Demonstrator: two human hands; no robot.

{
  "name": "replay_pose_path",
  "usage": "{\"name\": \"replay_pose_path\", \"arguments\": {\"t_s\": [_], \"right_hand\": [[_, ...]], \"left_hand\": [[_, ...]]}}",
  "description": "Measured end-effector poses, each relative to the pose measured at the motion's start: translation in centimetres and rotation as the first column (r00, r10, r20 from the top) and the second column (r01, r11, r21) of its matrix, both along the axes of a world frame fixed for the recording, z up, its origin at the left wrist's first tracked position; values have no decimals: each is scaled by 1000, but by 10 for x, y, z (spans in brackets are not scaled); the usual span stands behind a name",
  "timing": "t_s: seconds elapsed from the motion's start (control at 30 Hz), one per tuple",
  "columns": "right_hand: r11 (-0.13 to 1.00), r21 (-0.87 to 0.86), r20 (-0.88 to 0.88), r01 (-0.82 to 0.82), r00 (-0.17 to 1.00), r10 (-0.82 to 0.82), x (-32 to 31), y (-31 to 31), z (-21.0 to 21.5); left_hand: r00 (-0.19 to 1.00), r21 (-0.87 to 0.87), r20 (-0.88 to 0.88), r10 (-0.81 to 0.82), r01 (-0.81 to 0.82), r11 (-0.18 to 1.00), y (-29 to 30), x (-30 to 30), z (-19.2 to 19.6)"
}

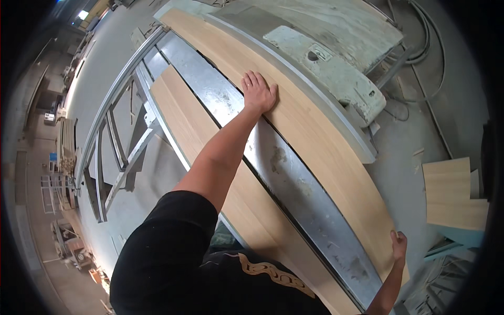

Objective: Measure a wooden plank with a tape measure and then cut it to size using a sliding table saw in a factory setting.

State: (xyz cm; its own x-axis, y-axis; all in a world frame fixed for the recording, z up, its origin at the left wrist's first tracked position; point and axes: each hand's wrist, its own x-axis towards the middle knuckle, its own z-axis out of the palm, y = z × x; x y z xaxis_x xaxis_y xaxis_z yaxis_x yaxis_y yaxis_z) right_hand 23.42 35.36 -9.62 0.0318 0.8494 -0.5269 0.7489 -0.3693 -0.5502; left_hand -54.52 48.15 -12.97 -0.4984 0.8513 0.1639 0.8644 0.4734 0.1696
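A long pale wooden board [310,142] lies across the machine's metal table, its far side along a grey metal fence [299,63]. My left hand [260,93] rests flat on this board near its middle, fingers stretched out. At the board's right end my right hand [399,244] grips the edge, its thumb on top and its other fingers partly hidden. A second wooden board [181,107] lies nearer my body, parallel to the first, partly under my left arm. Between the two boards shows a strip of shiny, stained metal table [286,163].
A worn pale machine cover [328,65] stands beyond the fence. To the left, a metal frame with a curved-looking rail [107,100] reaches out over the floor. Wooden panels [454,191] lie at the right. Hoses [428,31] hang at the far right.
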Motion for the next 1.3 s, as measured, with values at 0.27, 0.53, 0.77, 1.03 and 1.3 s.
{"name": "replay_pose_path", "arguments": {"t_s": [0.27,0.53,0.77,1.03,1.3], "right_hand": [[998,56,-57,-17,998,20,-18,7,-2],[999,38,-86,21,996,-18,-34,11,-4],[999,51,-83,10,997,-6,-57,19,-1],[999,33,-59,24,998,-22,-77,27,0],[997,79,-42,-8,999,11,-95,36,-5]], "left_hand": [[1000,28,-15,16,-16,999,9,-16,-5],[1000,11,11,5,-5,1000,21,-36,-4],[1000,11,4,2,-2,1000,26,-58,-4],[1000,-41,-2,12,-12,999,34,-80,-2],[999,-98,7,45,-45,994,49,-98,1]]}}
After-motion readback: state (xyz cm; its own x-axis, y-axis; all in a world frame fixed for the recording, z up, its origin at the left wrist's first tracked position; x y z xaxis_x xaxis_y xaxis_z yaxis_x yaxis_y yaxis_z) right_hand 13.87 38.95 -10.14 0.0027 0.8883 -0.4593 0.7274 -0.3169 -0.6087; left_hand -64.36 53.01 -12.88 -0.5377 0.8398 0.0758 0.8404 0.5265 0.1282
